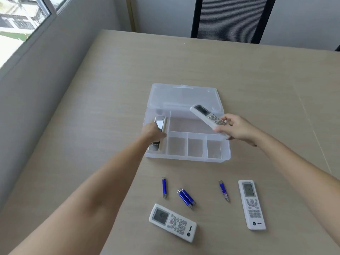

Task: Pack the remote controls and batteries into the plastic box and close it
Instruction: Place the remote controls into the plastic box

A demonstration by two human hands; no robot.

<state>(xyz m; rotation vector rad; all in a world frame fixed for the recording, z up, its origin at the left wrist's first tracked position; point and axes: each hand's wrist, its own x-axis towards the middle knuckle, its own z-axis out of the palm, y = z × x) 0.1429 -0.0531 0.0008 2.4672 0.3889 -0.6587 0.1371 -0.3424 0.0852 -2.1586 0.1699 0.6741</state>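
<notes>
A clear plastic box (187, 159) lies open mid-table, its lid (184, 96) folded back flat. My left hand (153, 132) rests on a silver remote (160, 124) lying in the box's long left compartment. My right hand (237, 128) holds a white remote (204, 115) tilted above the large rear compartment. Two more white remotes lie in front of the box, one at the centre (172, 222) and one on the right (252, 204). Blue batteries lie between them and the box: a single (164, 187), a touching pair (186, 198) and another single (223, 190).
The beige table (257, 89) runs to a grey wall and window on the left. A black mesh chair (230, 17) stands behind the far edge. Three small front compartments (195, 147) of the box hold nothing.
</notes>
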